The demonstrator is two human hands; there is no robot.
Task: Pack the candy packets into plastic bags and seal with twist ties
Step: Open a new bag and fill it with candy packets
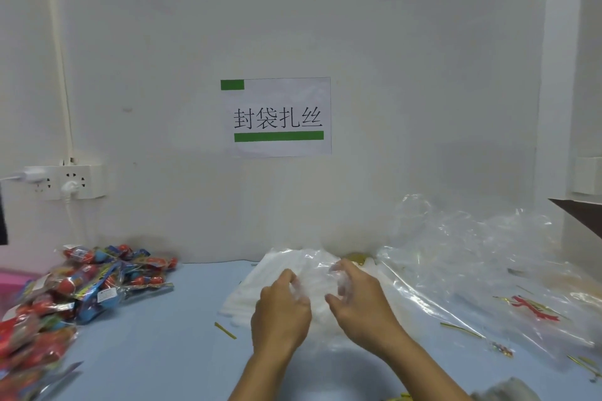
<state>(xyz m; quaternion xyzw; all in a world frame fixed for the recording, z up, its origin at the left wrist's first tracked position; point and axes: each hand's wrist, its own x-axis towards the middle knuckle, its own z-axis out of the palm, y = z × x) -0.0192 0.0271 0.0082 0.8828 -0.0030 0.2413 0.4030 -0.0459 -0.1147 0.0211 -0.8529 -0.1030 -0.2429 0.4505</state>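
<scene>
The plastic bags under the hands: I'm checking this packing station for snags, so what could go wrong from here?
1. Both the left hand and right hand pinch thin film on the stack of plastic bags; they may lift several at once.
2. The candy packets lie heaped at the table's left edge, so some may slide off.
3. The twist ties lie scattered, some among loose clear plastic, and are easily missed.

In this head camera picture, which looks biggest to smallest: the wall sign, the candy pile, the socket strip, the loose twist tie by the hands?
1. Candy pile, though it is nearer the camera.
2. Wall sign.
3. Socket strip.
4. Twist tie.
</scene>
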